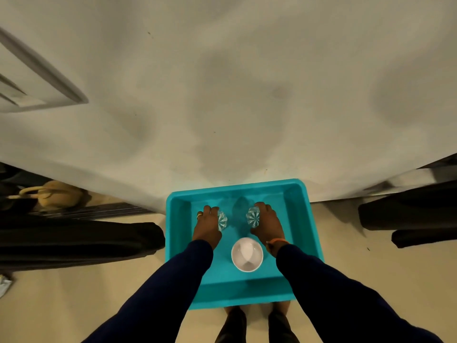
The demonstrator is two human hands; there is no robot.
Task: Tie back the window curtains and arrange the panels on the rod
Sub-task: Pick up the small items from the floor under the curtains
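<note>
The person stands over a turquoise rectangular plastic tray [310,219] whose far edge meets a pale, mottled wall or panel [222,82]. The left hand [207,225] has its fingers [210,209] curled round a clear faceted glass tumbler [221,220], and the right hand [266,220] grips a second clear faceted glass tumbler [253,217] the same way; both glasses lie tilted, their cut bases facing the camera. A small round white bowl [246,254] sits in the tray between the wrists, nearer the person. Dark navy sleeves [158,288] cover both arms, and an orange band [278,241] circles the right wrist.

No window curtain, tie-back or rod is clearly in view. Dark draped cloth [74,238] at the left and more dark cloth [408,214] at the right might be panels, but I cannot tell. By this reckoning the curtain work has not begun.

The risks lie with the glassware. Held tilted, smooth faceted glass could slip from curled fingers and crack against the tray or the bowl. What bears the tray is hidden, and the person's feet show just beneath its near edge, so a nudge might tip it and spill everything onto the floor.
</note>
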